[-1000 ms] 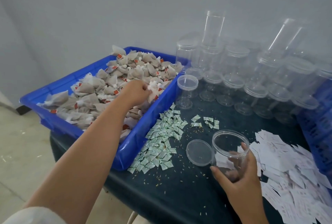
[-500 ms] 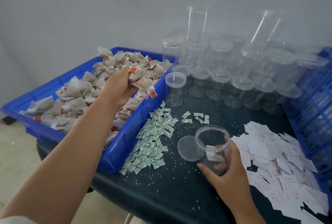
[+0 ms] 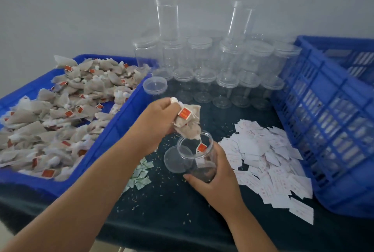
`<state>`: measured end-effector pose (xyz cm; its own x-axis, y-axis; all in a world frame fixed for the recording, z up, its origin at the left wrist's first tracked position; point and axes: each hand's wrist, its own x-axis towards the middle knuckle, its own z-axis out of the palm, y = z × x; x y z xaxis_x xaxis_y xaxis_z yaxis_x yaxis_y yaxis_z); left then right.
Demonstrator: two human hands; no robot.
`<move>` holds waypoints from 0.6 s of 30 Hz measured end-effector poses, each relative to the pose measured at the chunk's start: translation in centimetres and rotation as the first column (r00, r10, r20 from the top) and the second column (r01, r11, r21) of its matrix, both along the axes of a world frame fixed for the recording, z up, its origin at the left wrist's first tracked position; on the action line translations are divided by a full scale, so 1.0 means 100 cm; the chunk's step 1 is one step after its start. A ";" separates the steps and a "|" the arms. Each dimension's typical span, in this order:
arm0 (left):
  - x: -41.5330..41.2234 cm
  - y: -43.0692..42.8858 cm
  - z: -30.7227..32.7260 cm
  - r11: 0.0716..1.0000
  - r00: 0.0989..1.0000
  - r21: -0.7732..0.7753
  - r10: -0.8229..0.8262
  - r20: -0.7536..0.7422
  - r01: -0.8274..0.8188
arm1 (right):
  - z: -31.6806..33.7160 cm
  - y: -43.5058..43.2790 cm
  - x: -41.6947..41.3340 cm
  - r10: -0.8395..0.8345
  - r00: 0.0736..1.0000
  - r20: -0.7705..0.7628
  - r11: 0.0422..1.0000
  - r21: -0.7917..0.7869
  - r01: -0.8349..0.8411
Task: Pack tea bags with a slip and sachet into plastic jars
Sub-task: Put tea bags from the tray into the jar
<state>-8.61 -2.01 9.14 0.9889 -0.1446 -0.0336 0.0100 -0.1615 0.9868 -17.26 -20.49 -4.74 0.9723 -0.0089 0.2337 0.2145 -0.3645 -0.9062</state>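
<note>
Lifted from the blue tray [image 3: 121, 124], the left hand [image 3: 159, 119] clutched a bunch of tea bags [image 3: 189, 128] in a curled grip just above the open jar [image 3: 204, 162]; the right hand [image 3: 219, 181] wrapped its grip round that tilted jar, one tag [image 3: 202, 147] dangling inside.

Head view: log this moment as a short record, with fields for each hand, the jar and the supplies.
left hand: grips a bunch of tea bags above the jar mouth
right hand: holds the open jar, tilted toward the left hand
jar lid: off, on the table beside the jar
blue tray: heaped with tea bags, at left
sachets: partly hidden by the left forearm
slips: pile at right
</note>
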 end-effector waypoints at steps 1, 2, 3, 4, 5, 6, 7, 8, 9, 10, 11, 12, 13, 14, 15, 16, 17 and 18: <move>-0.003 -0.006 -0.004 0.992 1.000 0.121 -0.025 0.010 0.023 | -0.001 -0.001 0.000 -0.007 1.000 0.003 1.000 0.018 0.007; -0.005 -0.010 -0.008 0.967 0.998 0.249 -0.052 0.025 0.044 | -0.001 -0.002 0.000 -0.016 1.000 0.007 1.000 0.025 0.016; -0.006 -0.012 -0.010 0.931 0.996 0.359 -0.080 0.044 0.059 | 0.000 -0.002 0.000 -0.026 1.000 0.013 0.999 0.020 0.026; -0.007 -0.014 -0.012 0.894 0.992 0.444 -0.109 0.066 0.069 | 0.000 -0.002 0.000 -0.035 0.999 0.021 0.999 0.009 0.035; -0.008 -0.013 -0.011 0.860 0.987 0.505 -0.137 0.088 0.074 | 0.001 -0.003 0.000 -0.041 0.999 0.028 0.999 0.002 0.041; -0.009 -0.012 -0.010 0.830 0.981 0.553 -0.164 0.105 0.079 | 0.002 -0.002 0.000 -0.045 0.998 0.034 0.999 0.002 0.045; -0.009 -0.011 -0.008 0.800 0.974 0.593 -0.196 0.114 0.091 | 0.003 -0.002 -0.001 -0.048 0.998 0.039 0.999 0.008 0.048; -0.010 -0.009 -0.006 0.768 0.964 0.630 -0.237 0.118 0.112 | 0.004 -0.002 -0.001 -0.051 0.998 0.042 0.999 0.016 0.050; -0.010 -0.007 -0.003 0.740 0.953 0.659 -0.280 0.120 0.134 | 0.004 -0.001 -0.001 -0.053 0.998 0.044 0.998 0.023 0.052; -0.011 -0.005 0.000 0.726 0.940 0.670 -0.316 0.126 0.154 | 0.005 0.000 -0.001 -0.053 0.998 0.046 0.998 0.028 0.051; -0.012 -0.004 0.003 0.729 0.930 0.662 -0.343 0.135 0.173 | 0.004 0.000 -0.001 -0.051 0.998 0.047 0.998 0.036 0.050; -0.013 -0.002 0.005 0.747 0.922 0.639 -0.357 0.149 0.186 | 0.003 0.000 -0.001 -0.050 0.998 0.044 0.998 0.048 0.048; -0.013 -0.001 0.007 0.767 0.920 0.615 -0.355 0.166 0.185 | 0.002 -0.001 -0.001 -0.049 0.998 0.037 0.997 0.064 0.047; -0.012 0.000 0.009 0.782 0.923 0.601 -0.339 0.184 0.168 | 0.001 -0.001 -0.001 -0.047 0.998 0.028 0.996 0.083 0.045; -0.011 0.000 0.011 0.790 0.927 0.597 -0.317 0.202 0.140 | 0.000 -0.001 -0.001 -0.047 0.999 0.022 0.994 0.100 0.044; -0.010 0.000 0.012 0.797 0.930 0.594 -0.291 0.223 0.107 | 0.000 -0.001 -0.001 -0.050 0.998 0.024 0.993 0.104 0.048; -0.010 -0.001 0.013 0.809 0.931 0.583 -0.265 0.250 0.074 | 0.000 -0.001 -0.001 -0.062 0.997 0.035 0.994 0.094 0.059; -0.010 -0.002 0.013 0.824 0.930 0.564 -0.241 0.278 0.045 | 0.000 -0.001 -0.002 -0.075 0.996 0.049 0.994 0.080 0.071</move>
<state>-9.57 -2.20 10.43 0.9253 -0.3405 0.1667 -0.3582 -0.6411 0.6788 -17.45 -20.61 -4.72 0.9551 -0.0992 0.2792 0.2370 -0.3097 -0.9208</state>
